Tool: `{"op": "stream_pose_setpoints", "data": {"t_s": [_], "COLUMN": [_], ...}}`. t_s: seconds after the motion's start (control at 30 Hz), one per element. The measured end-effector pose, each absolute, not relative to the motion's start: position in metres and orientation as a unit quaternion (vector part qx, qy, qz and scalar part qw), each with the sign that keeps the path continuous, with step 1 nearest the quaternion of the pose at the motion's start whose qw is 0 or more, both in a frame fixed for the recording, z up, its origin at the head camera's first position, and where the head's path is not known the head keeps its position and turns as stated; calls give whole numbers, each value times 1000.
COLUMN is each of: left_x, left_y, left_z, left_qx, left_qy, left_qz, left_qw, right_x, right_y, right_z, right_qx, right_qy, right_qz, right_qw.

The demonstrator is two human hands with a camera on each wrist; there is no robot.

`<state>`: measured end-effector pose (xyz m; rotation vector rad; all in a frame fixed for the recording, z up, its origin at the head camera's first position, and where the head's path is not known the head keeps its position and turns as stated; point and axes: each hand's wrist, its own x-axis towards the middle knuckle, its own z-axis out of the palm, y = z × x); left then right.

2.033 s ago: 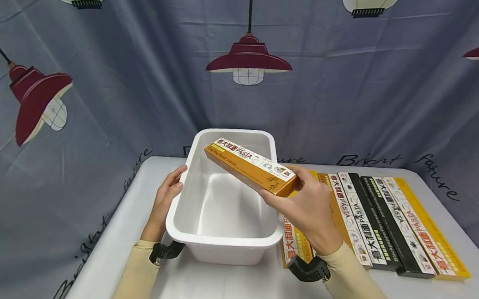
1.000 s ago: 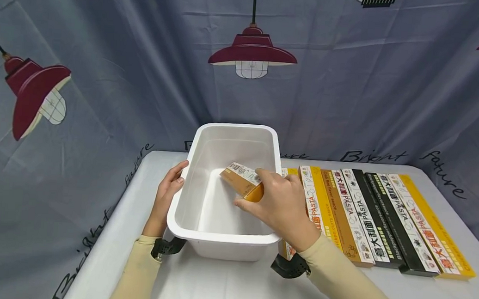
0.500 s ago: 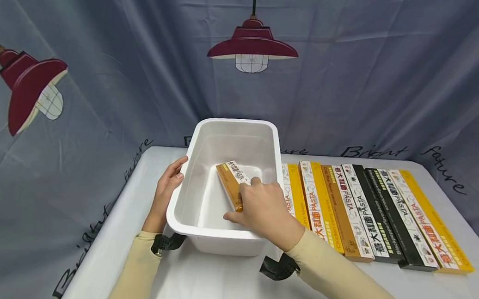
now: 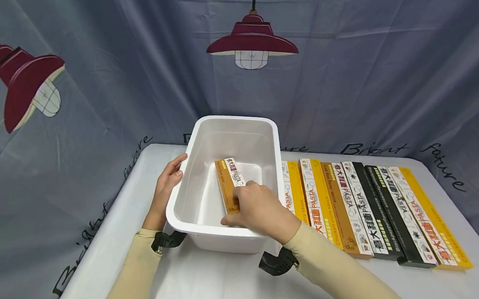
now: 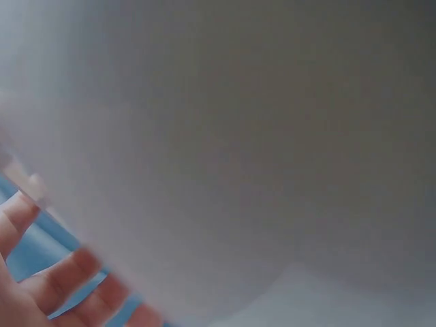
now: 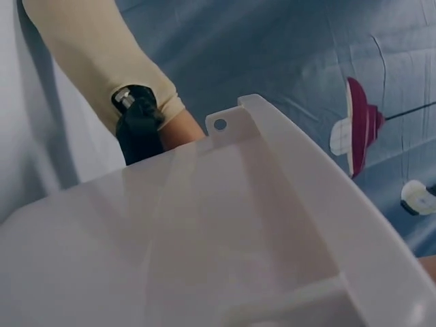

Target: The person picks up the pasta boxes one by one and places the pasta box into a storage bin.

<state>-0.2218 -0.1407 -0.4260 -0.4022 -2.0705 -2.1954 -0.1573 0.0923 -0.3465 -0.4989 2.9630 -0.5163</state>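
A white plastic bin (image 4: 194,229) stands in the middle of the table in the head view. Inside it an orange-brown and white pasta box (image 4: 224,185) lies slanted toward the bin's left side. My right hand (image 4: 260,211) reaches over the near right rim and grips the box's near end, covering that part. At the bin's left rim rests my left hand (image 4: 163,195). Its fingers (image 5: 65,276) lie fairly straight along the outer wall in the left wrist view. In the right wrist view, the bin's outer wall (image 6: 197,231) hides the right hand and the box.
To the right of the bin, several pasta boxes lie side by side: yellow (image 4: 297,186), brown (image 4: 337,207) and black ones (image 4: 401,216). A white cloth (image 4: 230,288) covers the table. A grey-blue curtain (image 4: 145,69) printed with lamps hangs behind it.
My right hand has lowered the pasta box from above the rim into the bin, moving left and nearer, and turned it more lengthwise. The left hand has stayed at the rim.
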Motion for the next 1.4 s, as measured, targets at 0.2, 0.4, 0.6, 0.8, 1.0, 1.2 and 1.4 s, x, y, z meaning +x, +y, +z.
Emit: {"op": "stream_pose_setpoints", "data": {"t_s": [0.2, 0.4, 0.6, 0.8, 1.0, 1.2, 1.4], "left_x": [-222, -221, -224, -223, -222, -220, -216], "left_y": [-141, -141, -136, -138, -140, -138, -140], "left_z": [-425, -426, -426, -428, -429, -430, -428], "left_qx": [-128, -121, -130, -130, -130, -137, -131], "left_qy": [-677, -674, -671, -682, -680, -678, -683], "left_qz": [-723, -727, -729, -719, -720, -721, -717], "left_qw": [47, 43, 46, 39, 50, 51, 51], "right_x": [-165, -166, -164, -158, -147, -131, -115], "right_y": [91, 93, 97, 109, 140, 203, 279], "right_z": [-346, -347, -348, -343, -339, -348, -361], "right_qx": [-202, -224, -221, -246, -274, -240, -130], "right_qy": [951, 945, 942, 911, 865, 861, 903], "right_qz": [-229, -232, -252, -330, -388, -363, -334], "right_qw": [46, 50, 33, -33, -163, -265, -237]}}
